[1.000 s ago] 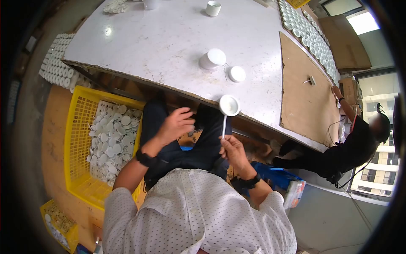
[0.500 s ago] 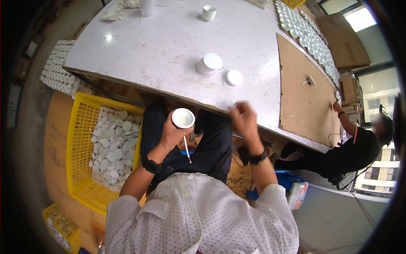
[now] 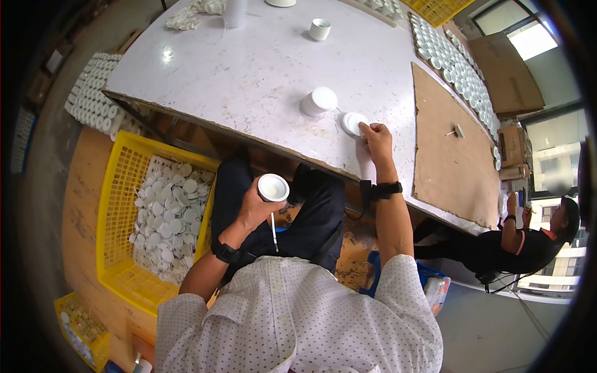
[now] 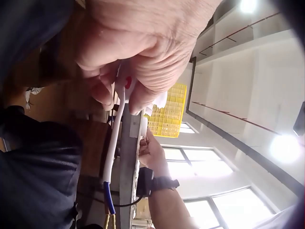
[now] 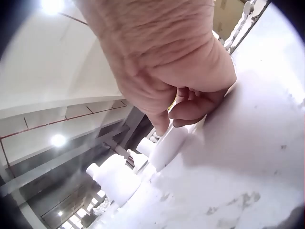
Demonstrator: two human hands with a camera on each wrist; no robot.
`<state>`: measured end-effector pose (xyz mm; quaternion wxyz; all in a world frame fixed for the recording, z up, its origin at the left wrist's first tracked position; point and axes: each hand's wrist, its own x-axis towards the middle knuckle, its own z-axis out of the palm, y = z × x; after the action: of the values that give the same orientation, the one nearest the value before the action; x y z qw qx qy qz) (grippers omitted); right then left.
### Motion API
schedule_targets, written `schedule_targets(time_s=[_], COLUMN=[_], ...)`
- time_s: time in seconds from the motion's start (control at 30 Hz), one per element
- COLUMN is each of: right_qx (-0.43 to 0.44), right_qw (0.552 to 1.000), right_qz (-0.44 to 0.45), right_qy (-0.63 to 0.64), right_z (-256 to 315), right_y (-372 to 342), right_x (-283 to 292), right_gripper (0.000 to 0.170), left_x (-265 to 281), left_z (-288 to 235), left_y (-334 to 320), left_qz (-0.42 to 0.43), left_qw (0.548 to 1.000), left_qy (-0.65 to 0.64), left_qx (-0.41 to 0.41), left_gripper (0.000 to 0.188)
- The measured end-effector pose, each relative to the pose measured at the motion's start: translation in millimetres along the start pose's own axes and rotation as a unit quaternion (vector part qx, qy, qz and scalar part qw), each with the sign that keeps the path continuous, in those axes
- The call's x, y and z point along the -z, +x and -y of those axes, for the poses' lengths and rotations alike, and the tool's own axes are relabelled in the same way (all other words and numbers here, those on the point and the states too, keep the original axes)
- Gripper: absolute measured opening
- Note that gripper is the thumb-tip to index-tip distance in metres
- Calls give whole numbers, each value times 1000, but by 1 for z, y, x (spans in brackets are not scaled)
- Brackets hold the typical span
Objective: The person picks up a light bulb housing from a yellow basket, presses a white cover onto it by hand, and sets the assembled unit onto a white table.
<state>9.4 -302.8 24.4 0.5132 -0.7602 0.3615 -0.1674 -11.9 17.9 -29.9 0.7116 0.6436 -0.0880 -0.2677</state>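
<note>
In the head view my left hand (image 3: pixel 250 210) grips a white round ceramic-looking lamp holder (image 3: pixel 273 188), its open face turned up, above my lap. A white cable (image 3: pixel 274 231) hangs from its underside; the left wrist view shows the cable (image 4: pixel 112 148) ending in a blue wire (image 4: pixel 109 198) and another partly hidden one. Over the table edge side, my right hand (image 3: pixel 379 144) pinches the near rim of a white round disc (image 3: pixel 352 122) on the table. In the right wrist view thumb and fingers meet at the edge of that disc (image 5: pixel 167 149).
A white tub (image 3: pixel 319 102) stands beside the disc on the white table (image 3: pixel 249 68), with a smaller ribbed cup (image 3: pixel 320 29) farther back. Brown cardboard (image 3: pixel 454 143) lies at right. A yellow basket (image 3: pixel 112 242) of white discs stands at left. Another person (image 3: pixel 528 239) is at far right.
The lamp holder passed from my right hand, which held it by its cable, to my left. My right hand then moved forward to the disc on the table and took its rim.
</note>
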Motion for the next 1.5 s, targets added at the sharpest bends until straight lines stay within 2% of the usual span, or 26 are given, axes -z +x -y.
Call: schedule_targets(time_s=[0.07,0.13,0.27,0.33,0.47,0.57,0.6,0.63,0.67,0.7,0.73,0.77,0.83,0.87,0.9,1.0,1.07,1.17,1.23,1.3,1.5], right_qx=[-16,-71,-70,-87,-110,-101,-65,-71,16,104,202,312,465,473,472,501,506,514,517,521,520], right_qw=[1000,989,972,949,918,927,942,940,981,993,978,941,867,860,861,835,832,830,831,829,828], right_qz=[8,65,89,115,158,152,170,175,119,60,57,60,53,68,69,103,105,106,105,88,75], right_qy=[24,115,205,281,348,327,282,284,155,21,-21,-119,-171,-179,-178,-204,-201,-189,-179,-184,-193], right_z=[-1,-3,-8,-10,-11,-6,-16,-14,-5,-1,-7,-9,-5,-7,-8,-11,-10,-7,-5,-4,-9], right_y=[1,1,-16,-33,-68,-91,-94,-106,-122,-136,-144,-149,-157,-162,-164,-167,-168,-170,-172,-172,-175], right_x=[6,12,13,12,6,0,1,-3,-9,-14,-17,-18,-24,-26,-29,-32,-34,-37,-38,-39,-42], right_gripper=[25,22,19,16,13,12,16,16,16,18,20,22,31,40,40,52,51,49,48,42,41], left_x=[-2,-4,-4,-3,-7,-17,-19,-21,-23,-26,-28,-30,-34,-35,-36,-37,-37,-37,-38,-37,-36], left_z=[5,6,1,-2,-18,-36,-36,-36,-39,-38,-37,-37,-27,-22,-18,-30,-34,-33,-28,-29,-32], left_y=[1,1,0,0,5,7,9,12,13,14,15,16,18,20,21,15,13,12,13,12,9], left_qz=[8,14,21,24,59,90,99,107,122,117,130,144,148,145,141,141,138,123,114,110,99], left_qw=[1000,1000,1000,999,998,991,989,987,983,984,979,974,977,981,984,984,984,988,990,991,993], left_qy=[-3,-6,-16,-24,-36,-97,-109,-121,-131,-128,-151,-174,-153,-124,-94,-113,-112,-94,-57,-50,-24], left_qx=[-6,-11,-8,-6,-14,12,14,15,30,34,34,34,18,-19,-57,-1,24,-3,-56,-55,-67], left_gripper=[54,54,56,56,59,61,63,65,67,67,68,69,69,68,67,59,55,49,45,44,40])
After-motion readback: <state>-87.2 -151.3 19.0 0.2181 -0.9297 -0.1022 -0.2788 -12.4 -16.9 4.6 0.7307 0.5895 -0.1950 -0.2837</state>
